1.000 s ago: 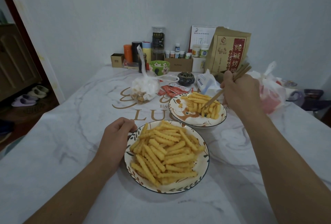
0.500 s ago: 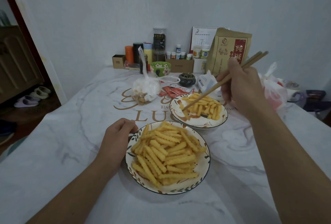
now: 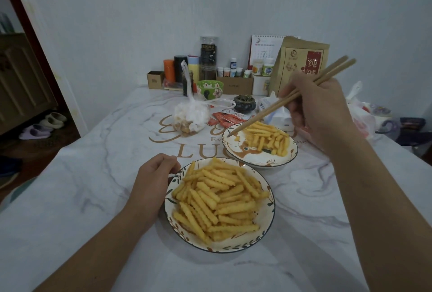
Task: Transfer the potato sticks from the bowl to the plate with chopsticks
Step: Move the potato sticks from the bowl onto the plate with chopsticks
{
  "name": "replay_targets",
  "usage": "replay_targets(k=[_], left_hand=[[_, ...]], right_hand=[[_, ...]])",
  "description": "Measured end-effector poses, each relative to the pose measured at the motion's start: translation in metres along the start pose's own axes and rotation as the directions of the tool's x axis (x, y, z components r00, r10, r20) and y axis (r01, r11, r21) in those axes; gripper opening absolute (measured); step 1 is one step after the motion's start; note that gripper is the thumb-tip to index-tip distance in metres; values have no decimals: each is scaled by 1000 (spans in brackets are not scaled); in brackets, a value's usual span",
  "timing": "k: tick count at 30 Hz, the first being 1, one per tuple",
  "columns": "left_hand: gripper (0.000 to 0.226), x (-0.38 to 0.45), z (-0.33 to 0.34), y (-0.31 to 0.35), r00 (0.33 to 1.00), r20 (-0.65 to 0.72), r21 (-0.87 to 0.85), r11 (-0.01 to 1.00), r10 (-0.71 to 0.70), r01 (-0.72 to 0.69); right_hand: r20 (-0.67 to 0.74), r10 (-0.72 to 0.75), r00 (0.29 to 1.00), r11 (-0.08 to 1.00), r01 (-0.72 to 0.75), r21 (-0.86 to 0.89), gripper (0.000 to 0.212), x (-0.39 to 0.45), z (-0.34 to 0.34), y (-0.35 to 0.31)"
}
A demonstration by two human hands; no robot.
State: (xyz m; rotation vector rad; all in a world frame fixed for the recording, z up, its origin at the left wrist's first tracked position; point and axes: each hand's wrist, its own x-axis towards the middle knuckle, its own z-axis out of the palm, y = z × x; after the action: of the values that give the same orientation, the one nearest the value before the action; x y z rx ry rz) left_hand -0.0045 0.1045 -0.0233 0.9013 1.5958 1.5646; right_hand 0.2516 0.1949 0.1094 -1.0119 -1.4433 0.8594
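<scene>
A patterned bowl (image 3: 233, 248) sits near me, heaped with crinkle-cut potato sticks (image 3: 219, 200). My left hand (image 3: 152, 179) holds its left rim with curled fingers. Behind it to the right stands a plate (image 3: 261, 159) with a smaller pile of potato sticks (image 3: 268, 138). My right hand (image 3: 322, 114) grips a pair of wooden chopsticks (image 3: 275, 107) above the plate. Their tips point down-left, hover over the plate's left rim and carry nothing.
On the marble table, a tied plastic bag of snacks (image 3: 190, 116), red sachets (image 3: 224, 118), a green bowl (image 3: 210, 88) and a dark burner (image 3: 243, 104) lie behind the plate. Jars and a brown paper bag (image 3: 301, 62) line the wall. A white bag (image 3: 360, 114) sits right.
My right hand rose from the plate's pile and swung the chopstick tips left to the plate's left rim. My left hand stayed on the bowl.
</scene>
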Motion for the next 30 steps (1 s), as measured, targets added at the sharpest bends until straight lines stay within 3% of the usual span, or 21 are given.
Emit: replay_targets(k=[2,4,6,12,17,24,28,30], left_hand=[[27,0,0,0,1000,4,-9,1000,-1,1],[28,0,0,-1,1000,8,-17,1000,-4,4],[28,0,0,-1,1000,6,-13,1000,-4,4],[30,3,-1,-3,1000,11,-13,1000,-13,13],[30,4,-1,-4,1000,9,-9,1000,-3,3],[30,4,-2,-5,1000,14,-8,1000,7,-7],[29,4,-3,-6,999,29,-10,1000,23,-23],[30,5,-3,-8,999,33,-16,1000,26,-25]], right_hand=[[-173,-28,985,970,-15,-242,39,11,-5,15],[-238,-69,969,880,-53,-472,41,17,-10,31],[-253,-59,966,843,-88,-531,45,17,-10,38],[-223,-30,974,865,-87,-494,47,16,3,49],[-269,-101,958,859,-53,-509,51,15,5,42],[-177,-74,981,848,-31,-528,65,15,13,64],[-202,-79,976,882,-26,-470,48,16,8,52],[-230,2,973,955,-70,-290,38,16,4,35]])
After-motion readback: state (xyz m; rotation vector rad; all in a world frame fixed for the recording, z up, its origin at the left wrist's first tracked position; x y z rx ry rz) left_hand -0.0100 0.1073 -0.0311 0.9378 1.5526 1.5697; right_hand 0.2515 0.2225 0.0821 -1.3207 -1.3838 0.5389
